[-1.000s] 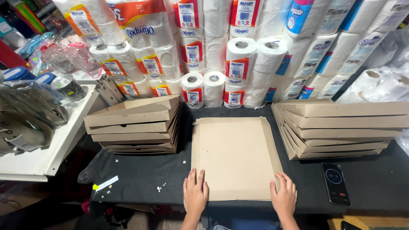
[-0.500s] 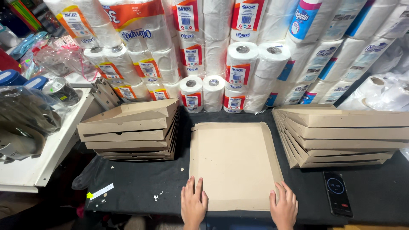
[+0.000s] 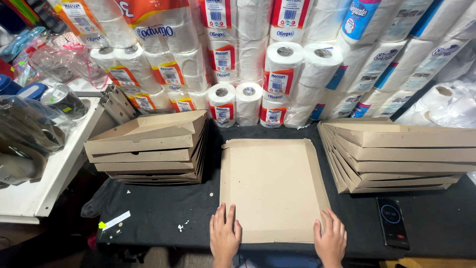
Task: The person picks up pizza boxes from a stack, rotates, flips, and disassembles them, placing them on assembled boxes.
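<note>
A flat brown cardboard sheet (image 3: 270, 186) with creased side flaps lies on the black table (image 3: 163, 208) in front of me. My left hand (image 3: 224, 235) rests flat on its near left corner, fingers spread. My right hand (image 3: 330, 239) presses flat on the near right corner. Neither hand grips anything. A stack of folded cardboard boxes (image 3: 148, 149) stands to the left of the sheet, and a second, larger stack of cardboard boxes (image 3: 396, 156) stands to the right.
Wrapped toilet paper rolls (image 3: 277, 64) are piled high along the back. A dark phone (image 3: 392, 222) lies at the near right. A white shelf (image 3: 44, 183) with bagged goods stands left. Paper scraps (image 3: 115, 221) dot the table.
Both hands stay on the sheet's near corners; the view has shifted slightly, and the hands sit a little lower in it than a second ago.
</note>
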